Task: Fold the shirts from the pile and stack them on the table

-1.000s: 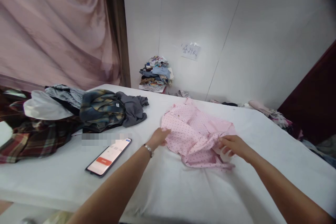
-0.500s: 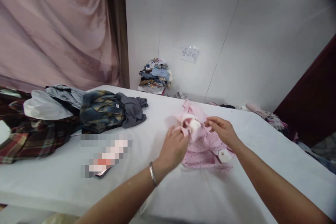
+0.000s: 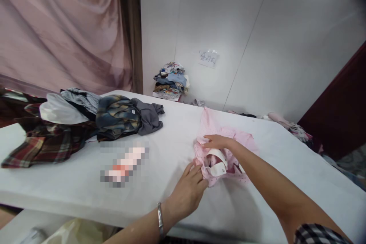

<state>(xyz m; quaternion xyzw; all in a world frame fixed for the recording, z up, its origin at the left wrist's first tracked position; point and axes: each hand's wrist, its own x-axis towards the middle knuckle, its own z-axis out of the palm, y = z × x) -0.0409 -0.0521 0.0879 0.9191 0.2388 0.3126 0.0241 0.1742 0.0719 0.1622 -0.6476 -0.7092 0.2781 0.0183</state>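
A crumpled pink shirt (image 3: pixel 243 139) with small dark dots lies on the white-covered table. A white band with a button (image 3: pixel 217 169), collar or cuff, shows in its folds. At the shirt's near left edge, my left hand (image 3: pixel 192 185) has its fingers closed over the fabric; a silver bracelet circles that wrist. My right hand (image 3: pixel 219 142) reaches across the top of the shirt, its fingertips pinching cloth a little farther away from me. Part of the shirt is hidden under my right hand and forearm.
Left on the white table (image 3: pixel 171 145) lies a heap of clothes with a plaid shirt (image 3: pixel 117 116), a grey garment (image 3: pixel 148 116) and white cloth (image 3: pixel 58 108). A pixelated flat object (image 3: pixel 124 166) lies nearer. Folded clothes (image 3: pixel 171 80) are stacked by the wall beyond.
My right hand has moved left and onto the shirt. My left hand has come lower and nearer, along the shirt's edge. The shirt has been turned and spread, with its white band now facing me.
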